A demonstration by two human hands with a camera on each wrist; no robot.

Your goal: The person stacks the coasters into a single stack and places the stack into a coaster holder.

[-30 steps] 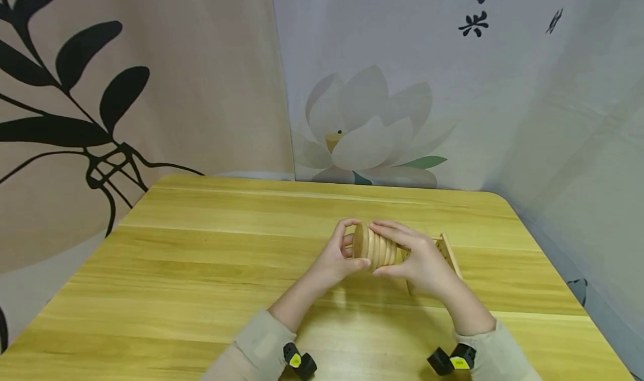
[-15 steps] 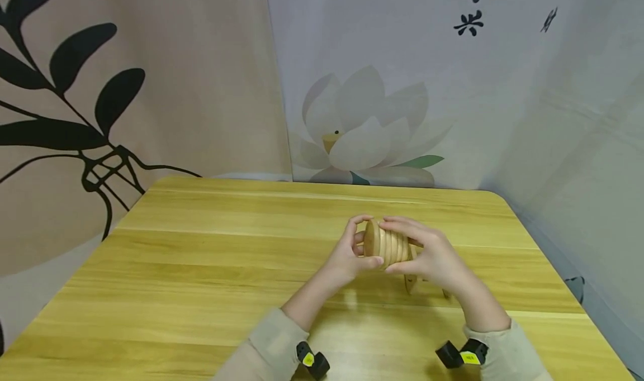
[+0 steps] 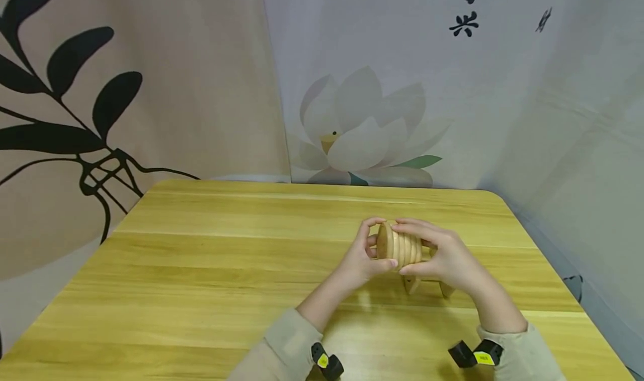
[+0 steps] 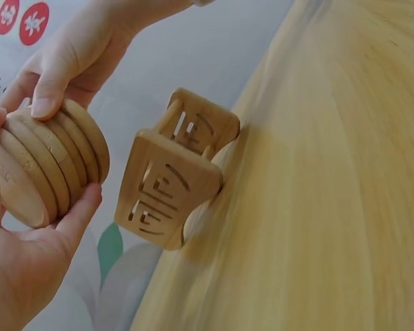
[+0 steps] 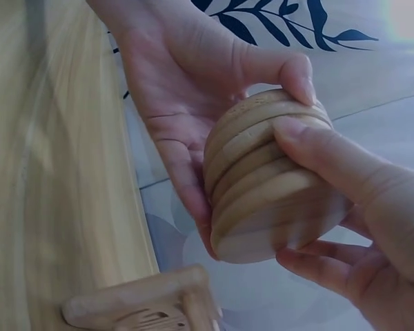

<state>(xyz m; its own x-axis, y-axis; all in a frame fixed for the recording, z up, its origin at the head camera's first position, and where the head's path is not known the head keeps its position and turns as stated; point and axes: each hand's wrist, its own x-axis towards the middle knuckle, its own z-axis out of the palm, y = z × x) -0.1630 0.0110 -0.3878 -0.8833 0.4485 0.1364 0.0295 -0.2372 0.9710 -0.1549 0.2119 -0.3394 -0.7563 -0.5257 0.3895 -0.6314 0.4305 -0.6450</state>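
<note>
Both hands hold a stack of several round wooden coasters [image 3: 402,249], turned on its side above the table. My left hand [image 3: 366,262] grips the stack's left end, fingers over the top and thumb at the lower front. From the other side my right hand [image 3: 443,255] grips it, with its thumb across the edges in the right wrist view. A wooden coaster rack [image 4: 169,186] with carved slots in its side panels stands on the table, just below and behind the right hand. In the head view much of the rack is hidden by that hand and the coasters.
The wood-grain table [image 3: 201,291] stretches to the left and in front of the hands. Behind it hang a beige curtain [image 3: 211,90] with dark leaves and a pale one [image 3: 362,34] with a lotus print. Each sleeve carries a small black wrist camera [image 3: 327,361].
Both hands have moved to the right with the coasters, now above the rack's near part. Their grip looks the same, and the view has shifted slightly.
</note>
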